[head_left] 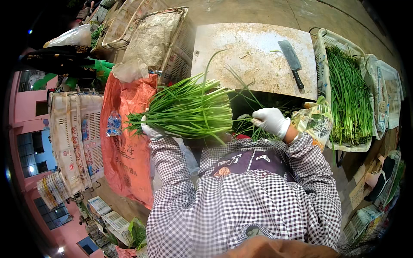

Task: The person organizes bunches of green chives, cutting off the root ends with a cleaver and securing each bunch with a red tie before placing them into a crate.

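My left hand (150,129), in a white glove, is closed around a large bunch of garlic chives (195,107). The leafy tips fan out to the left and the pale cut ends face right, with one long blade arching above the bunch. To the right of it my right hand (272,121), also gloved in white, has its fingers curled together. What those fingers hold, if anything, is hidden. Loose green trimmings (251,129) lie just beneath and beside the right hand, and a few thin blades rise between the bunch and the board.
A worn white board (241,51) lies ahead, with a cleaver (291,63) on its right part. At right stands a white crate (320,64) packed with garlic chives (350,96). An orange-red sack (129,159) hangs at left, near stacked plastic crates (77,142). A printed bag (314,122) sits by my right wrist.
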Motion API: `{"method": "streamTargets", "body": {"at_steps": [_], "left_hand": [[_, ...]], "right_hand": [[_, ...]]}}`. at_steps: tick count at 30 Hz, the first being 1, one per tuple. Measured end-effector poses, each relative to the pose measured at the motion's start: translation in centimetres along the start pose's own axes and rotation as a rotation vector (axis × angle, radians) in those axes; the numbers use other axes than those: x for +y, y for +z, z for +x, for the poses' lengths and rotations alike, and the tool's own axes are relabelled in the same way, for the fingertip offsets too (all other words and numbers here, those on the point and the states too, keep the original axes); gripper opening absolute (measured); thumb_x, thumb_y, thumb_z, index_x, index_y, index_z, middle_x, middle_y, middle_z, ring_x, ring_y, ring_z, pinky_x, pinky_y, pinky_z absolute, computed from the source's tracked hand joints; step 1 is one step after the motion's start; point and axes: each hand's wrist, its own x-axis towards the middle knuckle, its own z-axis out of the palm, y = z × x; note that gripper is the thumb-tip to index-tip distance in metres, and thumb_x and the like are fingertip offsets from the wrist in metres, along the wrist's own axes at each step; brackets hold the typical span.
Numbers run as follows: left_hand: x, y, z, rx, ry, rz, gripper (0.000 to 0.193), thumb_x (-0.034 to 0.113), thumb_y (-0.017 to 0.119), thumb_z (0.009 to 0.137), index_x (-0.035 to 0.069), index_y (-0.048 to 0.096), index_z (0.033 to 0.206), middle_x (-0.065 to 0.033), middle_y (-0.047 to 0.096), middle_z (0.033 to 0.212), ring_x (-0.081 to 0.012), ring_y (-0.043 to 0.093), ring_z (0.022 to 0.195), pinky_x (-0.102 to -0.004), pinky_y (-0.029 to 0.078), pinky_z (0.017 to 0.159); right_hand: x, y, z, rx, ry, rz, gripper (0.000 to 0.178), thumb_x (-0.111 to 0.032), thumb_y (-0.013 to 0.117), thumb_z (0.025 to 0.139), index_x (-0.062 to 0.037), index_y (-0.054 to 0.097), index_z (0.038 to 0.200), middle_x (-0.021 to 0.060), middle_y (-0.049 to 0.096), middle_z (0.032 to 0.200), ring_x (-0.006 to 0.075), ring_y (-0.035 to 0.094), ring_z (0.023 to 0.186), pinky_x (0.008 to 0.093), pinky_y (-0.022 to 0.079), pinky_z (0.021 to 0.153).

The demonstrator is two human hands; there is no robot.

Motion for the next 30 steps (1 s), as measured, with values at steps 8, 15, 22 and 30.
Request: {"method": "streamTargets", "body": {"at_steps": [8, 15, 22, 30], "left_hand": [[-0.1, -0.8, -0.4, -0.015, -0.006, -0.018, 0.047, 0.035, 0.041, 0.092, 0.010, 0.059, 0.128, -0.0185, 0.060, 0.127, -0.0385, 0.059, 0.112, -0.0576, 0.048, 0.095], [0.6, -1.2, 0.4, -0.188, -0.142, -0.107, 0.047, 0.033, 0.040, 0.091, 0.007, 0.060, 0.125, -0.0215, 0.058, 0.129, -0.0400, 0.056, 0.117, -0.0589, 0.046, 0.097], [0.9, -2.0, 0.5, -0.223, -0.213, -0.091, 0.046, 0.033, 0.041, 0.092, 0.011, 0.057, 0.129, -0.0201, 0.056, 0.133, -0.0415, 0.055, 0.119, -0.0630, 0.044, 0.097], [1.9, -3.8, 1.2, -0.336, -0.342, -0.132, 0.047, 0.028, 0.044, 0.093, 0.012, 0.049, 0.138, -0.0245, 0.044, 0.142, -0.0475, 0.045, 0.128, -0.0703, 0.038, 0.100]], "right_hand": [[1.7, 0.8, -0.6, 0.167, 0.125, -0.375, 0.008, -0.021, 0.066, 0.077, -0.0137, 0.070, 0.075, 0.0052, 0.063, 0.072, 0.0261, 0.064, 0.073, 0.0403, 0.052, 0.066], [-6.8, 3.5, 4.5, 0.429, -0.324, -0.098, 0.005, -0.017, 0.065, 0.074, -0.0131, 0.062, 0.076, 0.0043, 0.054, 0.072, 0.0234, 0.058, 0.071, 0.0368, 0.047, 0.060], [-7.7, 3.7, 4.4, 0.407, -0.405, -0.191, 0.031, -0.026, 0.072, 0.063, -0.0118, 0.054, 0.083, 0.0037, 0.052, 0.075, 0.0221, 0.055, 0.072, 0.0351, 0.044, 0.062], [-7.5, 5.4, 5.2, 0.351, -0.402, -0.210, 0.033, -0.031, 0.077, 0.057, -0.0100, 0.057, 0.072, 0.0061, 0.053, 0.076, 0.0244, 0.056, 0.074, 0.0369, 0.044, 0.063]]}}
